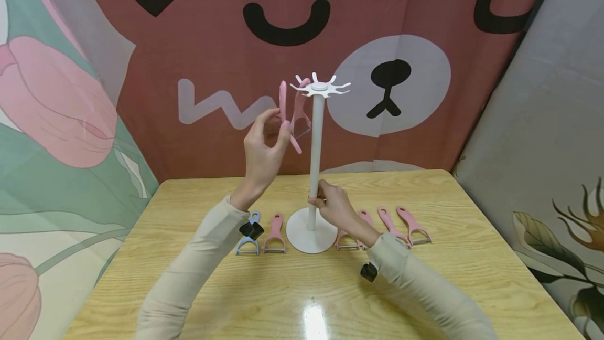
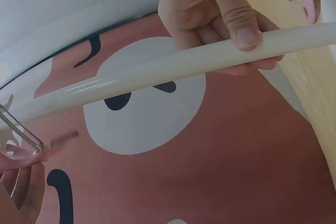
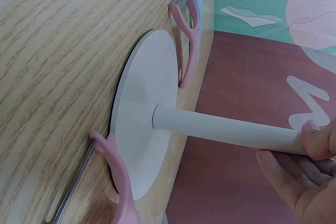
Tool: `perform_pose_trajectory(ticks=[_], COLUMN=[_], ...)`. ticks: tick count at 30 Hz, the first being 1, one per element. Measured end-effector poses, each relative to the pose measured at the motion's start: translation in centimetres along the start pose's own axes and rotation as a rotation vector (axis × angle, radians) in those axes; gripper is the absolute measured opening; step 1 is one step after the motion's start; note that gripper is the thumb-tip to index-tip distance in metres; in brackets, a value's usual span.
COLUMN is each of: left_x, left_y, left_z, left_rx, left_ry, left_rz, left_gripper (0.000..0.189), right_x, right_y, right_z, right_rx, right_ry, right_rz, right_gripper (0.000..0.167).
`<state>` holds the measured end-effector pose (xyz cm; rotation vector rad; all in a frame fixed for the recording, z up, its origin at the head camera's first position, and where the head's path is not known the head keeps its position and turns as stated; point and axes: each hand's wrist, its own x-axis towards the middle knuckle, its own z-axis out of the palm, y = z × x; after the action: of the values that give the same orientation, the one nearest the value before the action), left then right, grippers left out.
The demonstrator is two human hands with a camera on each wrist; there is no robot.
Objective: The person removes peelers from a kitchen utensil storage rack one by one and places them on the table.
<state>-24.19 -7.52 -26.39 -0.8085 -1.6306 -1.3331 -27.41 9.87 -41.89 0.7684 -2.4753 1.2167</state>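
My left hand (image 1: 264, 151) pinches a pink peeler (image 1: 283, 97) between thumb and fingers, beside the top of a white stand. In the left wrist view, that hand's fingers (image 2: 29, 190) show only at the lower left. The stand has a ring of hooks (image 1: 325, 88), an upright pole (image 1: 316, 146) and a round base (image 1: 302, 243). From one of the hooks hangs another pink peeler (image 1: 299, 114), just right of the held one. Lower down, my right hand (image 1: 336, 204) grips the pole with thumb and fingers, above the base.
Left of the base, a blue peeler (image 1: 247, 245) and a pink peeler (image 1: 276, 230) lie on the wooden table (image 1: 226, 298). Several pink peelers (image 1: 411, 223) lie to its right, partly behind my right forearm. A printed cloth (image 1: 212, 51) hangs behind the table.
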Motion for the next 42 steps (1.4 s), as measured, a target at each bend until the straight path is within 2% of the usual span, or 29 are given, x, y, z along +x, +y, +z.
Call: perform_pose_trajectory(ticks=[12,22,33,40,42], left_x=[-1.2,-2.0,-3.4,-4.3,-4.8], left_y=[-1.1,-1.5,-2.3,-2.9,-4.1], left_z=[-1.1,-1.3,-1.9,-2.5,-2.8], left_rx=[0.01,0.068,0.073,0.106,0.115], left_ry=[0.001,-0.019,-0.014,-0.014,-0.015], left_rz=[-0.023,-0.069,-0.085,-0.131,-0.148], left_gripper=[0.025,0.028,0.029,0.03,0.031], right_x=[0.0,-0.1,-0.1,-0.1,-0.1], right_y=[0.1,-0.3,-0.3,-0.1,-0.2], right_z=[0.1,-0.1,-0.1,0.1,0.1], right_rx=[-0.004,0.01,0.009,0.004,0.002], right_ry=[-0.004,-0.007,-0.006,-0.005,-0.01], right_rz=[0.022,0.018,0.019,0.022,0.027], right_gripper=[0.014,0.012,0.013,0.012,0.012])
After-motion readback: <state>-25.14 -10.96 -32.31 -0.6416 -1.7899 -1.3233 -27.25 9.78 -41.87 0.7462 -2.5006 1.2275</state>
